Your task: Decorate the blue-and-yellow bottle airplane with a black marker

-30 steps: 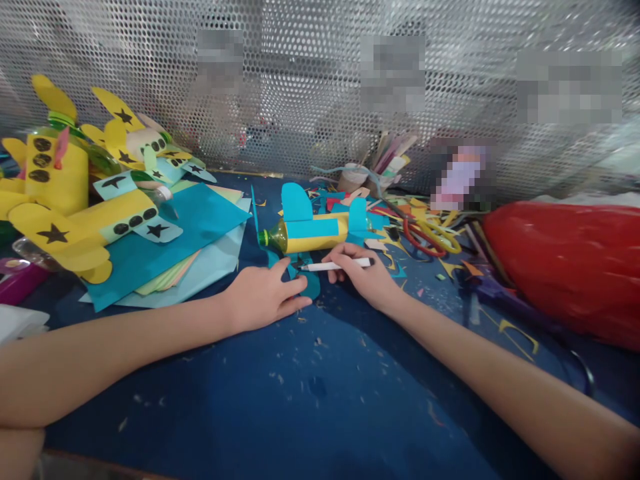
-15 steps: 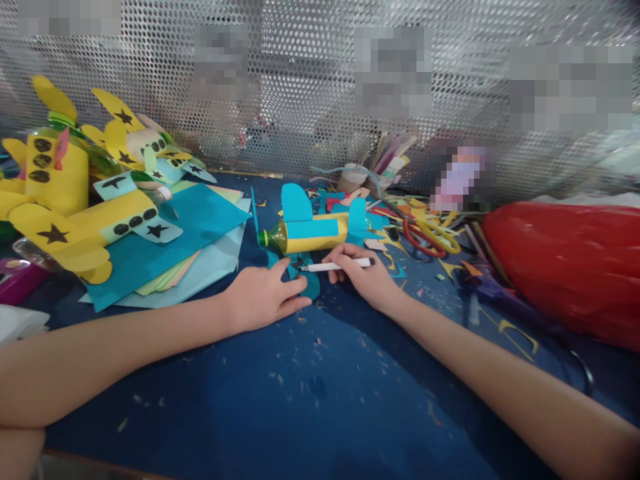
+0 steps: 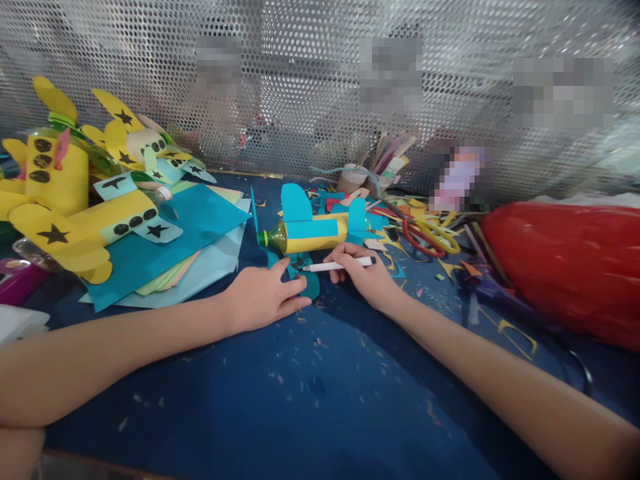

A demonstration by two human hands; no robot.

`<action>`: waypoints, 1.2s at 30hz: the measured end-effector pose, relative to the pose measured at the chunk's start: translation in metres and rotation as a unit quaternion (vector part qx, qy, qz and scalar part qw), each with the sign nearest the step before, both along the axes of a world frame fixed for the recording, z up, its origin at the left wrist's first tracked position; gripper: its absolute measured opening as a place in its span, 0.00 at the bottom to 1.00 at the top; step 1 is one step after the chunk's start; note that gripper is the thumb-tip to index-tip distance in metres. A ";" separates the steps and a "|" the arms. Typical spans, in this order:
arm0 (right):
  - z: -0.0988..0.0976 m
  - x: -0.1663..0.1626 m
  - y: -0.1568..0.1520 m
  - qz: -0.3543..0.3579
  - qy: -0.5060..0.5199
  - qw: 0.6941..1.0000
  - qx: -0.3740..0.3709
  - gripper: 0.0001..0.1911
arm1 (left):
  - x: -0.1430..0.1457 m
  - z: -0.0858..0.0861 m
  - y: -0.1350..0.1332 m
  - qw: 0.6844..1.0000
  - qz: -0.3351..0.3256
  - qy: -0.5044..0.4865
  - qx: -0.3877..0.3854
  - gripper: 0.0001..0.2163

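Observation:
A toy plane, made from a plastic bottle wrapped in yellow and blue paper, lies on its side in front of me. Its near blue wing rests low by the table and bears a dark mark. My right hand grips a white marker, the tip touching or very close to that mark. Fingers spread, my left hand lies flat on the wing's left part and hides some of it.
Several finished bottle planes stand at the left beside stacked coloured paper. Scissors and paper scraps are at the right, near a red bag. Behind stand cups of sticks and a perforated metal screen.
Almost nothing differs. The marker and my right hand have shifted very slightly, while my left hand and the plane stay in place.

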State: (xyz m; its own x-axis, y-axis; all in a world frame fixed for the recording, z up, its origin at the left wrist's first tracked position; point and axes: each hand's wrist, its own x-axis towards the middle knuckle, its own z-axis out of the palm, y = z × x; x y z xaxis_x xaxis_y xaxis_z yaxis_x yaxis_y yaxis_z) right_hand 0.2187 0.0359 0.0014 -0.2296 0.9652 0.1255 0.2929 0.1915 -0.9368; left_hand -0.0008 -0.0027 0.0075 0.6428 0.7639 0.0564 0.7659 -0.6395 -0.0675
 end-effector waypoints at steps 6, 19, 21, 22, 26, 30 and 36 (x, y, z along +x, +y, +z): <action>0.000 0.000 0.000 -0.004 0.003 1.000 -0.002 0.10 | -0.001 -0.001 0.000 1.000 0.000 -0.023 -0.001 0.24; -0.001 0.000 0.001 -0.003 0.004 1.000 0.000 0.11 | -0.001 -0.001 0.000 1.000 -0.001 -0.023 -0.001 0.24; -0.001 0.000 0.000 -0.001 0.002 1.000 -0.002 0.11 | -0.001 -0.002 0.000 1.000 0.000 -0.025 -0.004 0.24; -0.001 0.000 0.000 0.000 0.003 1.000 -0.002 0.11 | -0.001 -0.002 0.000 1.000 0.000 -0.025 -0.003 0.24; -0.001 0.001 0.000 0.002 0.008 1.000 -0.001 0.11 | -0.001 -0.003 0.001 1.000 -0.001 -0.027 0.001 0.24; -0.002 0.001 0.001 0.001 0.009 1.000 0.003 0.11 | -0.001 -0.003 0.000 1.000 0.000 -0.020 0.004 0.24; -0.002 0.000 0.001 0.005 0.003 1.000 0.000 0.11 | 0.000 -0.001 0.000 1.000 0.001 0.004 0.004 0.25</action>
State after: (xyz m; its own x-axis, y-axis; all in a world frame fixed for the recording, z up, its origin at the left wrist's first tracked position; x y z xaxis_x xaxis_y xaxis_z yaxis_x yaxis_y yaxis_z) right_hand 0.2190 0.0367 -0.0001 -0.2385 0.9628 0.1273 0.2862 0.1950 -0.9381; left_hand -0.0010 -0.0029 0.0069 0.6417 0.7648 0.0570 0.7666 -0.6374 -0.0781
